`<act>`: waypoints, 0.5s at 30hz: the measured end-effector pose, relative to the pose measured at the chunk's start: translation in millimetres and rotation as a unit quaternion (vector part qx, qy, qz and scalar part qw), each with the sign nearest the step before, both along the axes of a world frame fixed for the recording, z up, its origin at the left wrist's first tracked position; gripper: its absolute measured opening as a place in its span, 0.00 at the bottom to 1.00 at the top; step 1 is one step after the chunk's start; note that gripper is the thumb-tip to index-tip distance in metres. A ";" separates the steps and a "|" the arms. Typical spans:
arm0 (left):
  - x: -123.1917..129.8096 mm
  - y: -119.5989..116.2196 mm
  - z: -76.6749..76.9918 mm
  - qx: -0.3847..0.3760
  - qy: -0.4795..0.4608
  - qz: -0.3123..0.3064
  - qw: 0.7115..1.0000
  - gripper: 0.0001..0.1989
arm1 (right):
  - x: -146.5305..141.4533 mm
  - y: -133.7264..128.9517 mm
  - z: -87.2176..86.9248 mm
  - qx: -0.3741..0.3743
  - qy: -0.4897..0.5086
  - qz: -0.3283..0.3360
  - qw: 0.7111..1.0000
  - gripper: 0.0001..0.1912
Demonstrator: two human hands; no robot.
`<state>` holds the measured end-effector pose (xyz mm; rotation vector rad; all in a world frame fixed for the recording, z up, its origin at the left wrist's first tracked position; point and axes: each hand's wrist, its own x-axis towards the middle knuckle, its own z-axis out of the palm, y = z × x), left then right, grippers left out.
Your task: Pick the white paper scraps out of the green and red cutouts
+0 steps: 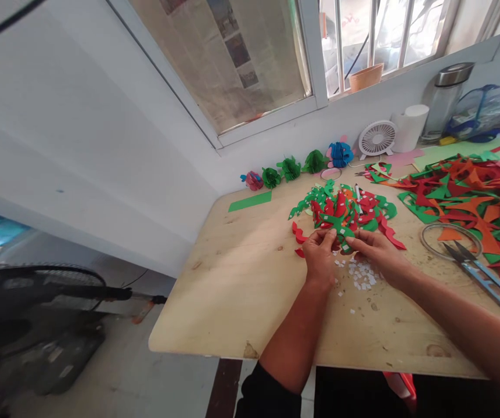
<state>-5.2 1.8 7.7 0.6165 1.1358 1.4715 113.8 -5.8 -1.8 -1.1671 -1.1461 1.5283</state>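
Between my two hands is a green paper cutout [340, 227] with small white squares stuck on it. The fingers of my left hand [319, 251] pinch its left side. My right hand [374, 251] has its fingertips closed at the cutout's right edge. Just beyond lies a heap of red and green paper cutouts [365, 203], many bearing white squares. Small loose white squares [363, 273] are scattered on the table under and beside my right hand. A red wavy cutout [392, 235] lies right of the heap.
Thread snips [487, 278] and a tape-like ring [424, 241] lie at the right on the wooden table [232, 290]. Behind them is a large pile of paper scraps [471, 191]. Folded paper figures [291, 168], a small white fan [378, 139] and a glass bottle [445, 101] line the wall.
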 end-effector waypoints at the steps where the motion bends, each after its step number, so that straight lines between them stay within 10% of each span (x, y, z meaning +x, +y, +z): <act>1: 0.4 0.0 -0.3 0.004 0.007 0.001 1.000 0.11 | -0.1 -0.2 -0.2 -0.002 0.003 0.000 1.000 0.15; 15: 0.7 -1.8 -2.4 -0.022 -0.004 -0.111 0.994 0.15 | 1.5 1.1 -4.5 -0.023 0.078 0.008 0.997 0.17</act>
